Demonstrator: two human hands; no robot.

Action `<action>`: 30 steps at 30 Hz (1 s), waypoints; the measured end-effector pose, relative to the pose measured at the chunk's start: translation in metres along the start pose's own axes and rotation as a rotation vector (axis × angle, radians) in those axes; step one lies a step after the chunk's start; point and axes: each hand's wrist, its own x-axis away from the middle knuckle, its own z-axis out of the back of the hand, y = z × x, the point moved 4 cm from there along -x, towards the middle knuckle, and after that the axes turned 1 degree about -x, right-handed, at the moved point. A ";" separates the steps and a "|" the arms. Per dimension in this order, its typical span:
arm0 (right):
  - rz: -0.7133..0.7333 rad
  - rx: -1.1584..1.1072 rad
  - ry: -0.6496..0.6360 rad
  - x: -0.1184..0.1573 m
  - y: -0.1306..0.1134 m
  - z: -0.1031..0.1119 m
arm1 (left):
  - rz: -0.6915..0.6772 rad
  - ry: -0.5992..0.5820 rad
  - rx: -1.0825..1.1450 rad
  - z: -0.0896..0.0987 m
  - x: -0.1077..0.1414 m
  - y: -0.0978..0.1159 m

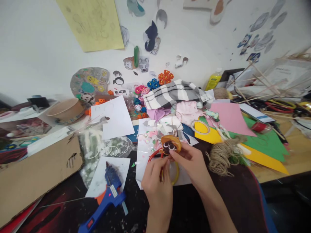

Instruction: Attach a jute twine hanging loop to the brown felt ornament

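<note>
Between my hands is a small brown craft face (169, 146) with big white eyes and an orange-tan brim around its top. My right hand (191, 160) pinches it at its right side, thumb across the front. Just below, my left hand (157, 181) is closed with its fingertips together at the face's lower edge. A red curved strip (154, 155) shows beside the left fingers, and a yellow loop (176, 173) hangs below the right hand; how they join the face is hidden. White paper (143, 161) with scraps lies underneath.
A blue glue gun (113, 184) with a lit red light lies at left on a stained sheet. Cardboard (39, 174) flanks it. A twine bundle (224, 157), green paper (264, 139), a tape ring (200, 127) and a phone (257, 113) lie right. Checked cloth (175, 94) is piled behind.
</note>
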 end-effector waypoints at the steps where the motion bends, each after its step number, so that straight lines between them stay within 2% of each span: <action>1: 0.000 0.005 -0.012 -0.002 0.001 0.000 | -0.008 0.000 -0.021 0.000 -0.001 0.000; 5: -0.066 0.004 -0.096 -0.004 0.010 0.002 | 0.010 0.074 -0.040 0.004 -0.002 0.001; 12: -0.140 0.027 -0.237 0.007 0.019 -0.001 | 0.250 0.166 0.176 0.005 -0.002 -0.004; 15: -0.144 0.040 -0.264 0.011 0.020 -0.002 | 0.275 0.203 0.205 0.005 -0.001 -0.004; 18: -0.119 0.076 -0.278 0.013 0.019 -0.003 | 0.214 0.239 0.136 0.007 -0.001 -0.001; 23: -0.053 0.120 -0.272 0.013 0.017 -0.001 | 0.009 0.296 -0.046 0.008 -0.003 0.008; 30: -0.067 0.074 -0.245 0.013 0.017 0.001 | -0.086 0.218 -0.108 0.005 -0.004 0.010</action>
